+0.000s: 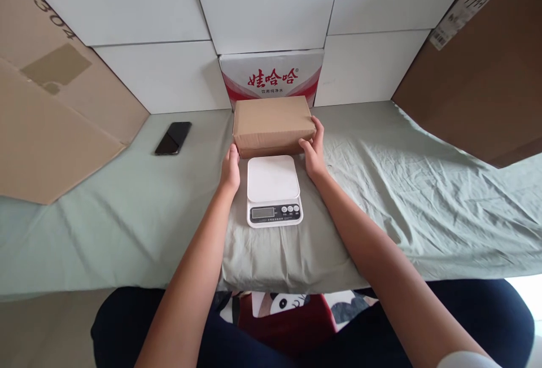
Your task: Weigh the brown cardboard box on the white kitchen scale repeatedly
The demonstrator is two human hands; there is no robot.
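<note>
A closed brown cardboard box (273, 119) is held between my two hands, just behind a white kitchen scale (273, 179). My left hand (231, 167) presses against the box's lower left corner, its fingers mostly hidden behind the side. On the right side, my right hand (314, 150) grips the box with the thumb on the front face and fingers along the end. The scale's platform carries nothing, and its display looks blank. Whether the box touches the cloth underneath cannot be made out.
A black phone (173, 138) lies on the green cloth (190, 215) at the left. Behind the box stands a white and red carton (271, 77) against white panels. Large cardboard pieces flank both sides, one at left (55, 108) and one at right (478, 74).
</note>
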